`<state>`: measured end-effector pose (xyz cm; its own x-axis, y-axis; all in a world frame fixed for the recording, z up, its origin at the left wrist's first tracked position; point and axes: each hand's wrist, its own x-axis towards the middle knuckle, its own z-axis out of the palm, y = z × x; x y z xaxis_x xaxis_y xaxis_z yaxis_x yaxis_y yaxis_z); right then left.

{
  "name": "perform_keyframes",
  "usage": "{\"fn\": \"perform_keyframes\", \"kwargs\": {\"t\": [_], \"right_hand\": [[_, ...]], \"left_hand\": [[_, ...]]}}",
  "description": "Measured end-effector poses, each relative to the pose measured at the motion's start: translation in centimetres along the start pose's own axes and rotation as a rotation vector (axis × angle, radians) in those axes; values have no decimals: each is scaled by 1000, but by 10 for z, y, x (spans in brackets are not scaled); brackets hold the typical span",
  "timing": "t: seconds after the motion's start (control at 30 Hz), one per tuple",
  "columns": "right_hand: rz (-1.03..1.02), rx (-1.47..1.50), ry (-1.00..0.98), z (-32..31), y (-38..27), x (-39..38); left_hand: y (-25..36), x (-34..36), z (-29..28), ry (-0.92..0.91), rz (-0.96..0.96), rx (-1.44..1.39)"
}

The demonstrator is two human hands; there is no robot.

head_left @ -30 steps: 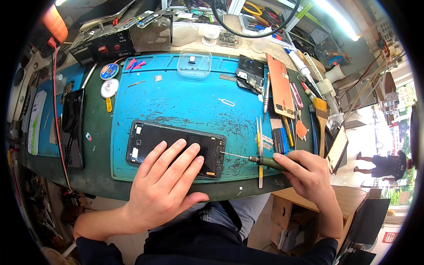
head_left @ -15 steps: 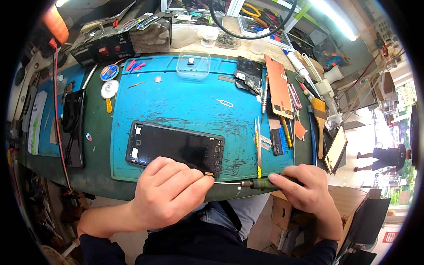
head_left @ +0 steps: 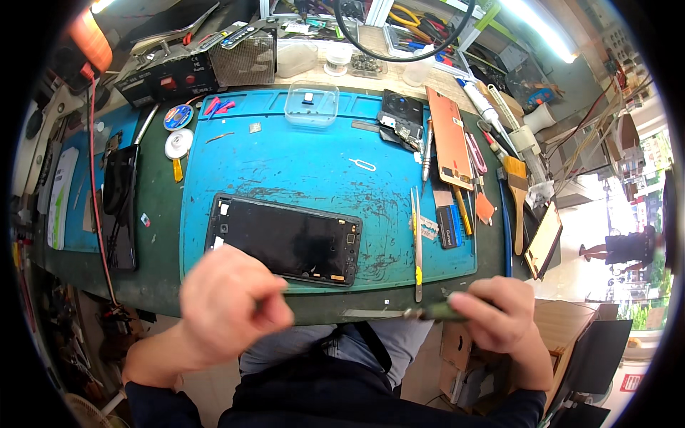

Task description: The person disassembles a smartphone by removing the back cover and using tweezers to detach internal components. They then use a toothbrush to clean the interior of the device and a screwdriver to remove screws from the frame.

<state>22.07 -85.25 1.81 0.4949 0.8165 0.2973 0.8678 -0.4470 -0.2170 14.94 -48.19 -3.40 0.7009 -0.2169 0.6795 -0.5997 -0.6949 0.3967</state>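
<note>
A black phone frame [head_left: 285, 239] with small gold contacts and white stickers lies flat on the blue work mat [head_left: 300, 157]. My left hand [head_left: 232, 303] is curled closed at the frame's near left corner, its fingers pinched and blurred. Whatever those fingers hold, if anything, cannot be made out. In my right hand [head_left: 496, 312] is a green-handled tool [head_left: 442, 312] with a thin metal blade [head_left: 371, 313]. Its blade points left over the near edge of the bench, apart from the phone frame. Yellow-tipped tweezers [head_left: 418, 250] lie to the right of the frame.
A clear plastic box [head_left: 312, 107], a SIM pin [head_left: 362, 165] and a phone part with a board [head_left: 401, 121] lie farther back. To the right are a copper-coloured panel [head_left: 449, 139] and a brush [head_left: 516, 200]. A black phone [head_left: 121, 207] rests at the left.
My left hand has drawn left and nearer to me, away from the frame's right end. The tool has dropped slightly toward me, its blade now apart from the frame.
</note>
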Motion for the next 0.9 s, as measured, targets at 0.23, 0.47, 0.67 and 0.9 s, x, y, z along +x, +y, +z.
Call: {"fn": "perform_keyframes", "kwargs": {"t": [0.23,0.47,0.67,0.9], "right_hand": [[141,-23,-39,15,22,16],[123,-28,-62,14,22,19],[123,-37,-76,14,21,19],[122,-34,-80,14,21,20]], "left_hand": [[25,-7,3,-358,152,-144],[20,-1,9,-226,107,5],[15,-5,14,-263,15,31],[14,-4,15,-266,19,42]]}}
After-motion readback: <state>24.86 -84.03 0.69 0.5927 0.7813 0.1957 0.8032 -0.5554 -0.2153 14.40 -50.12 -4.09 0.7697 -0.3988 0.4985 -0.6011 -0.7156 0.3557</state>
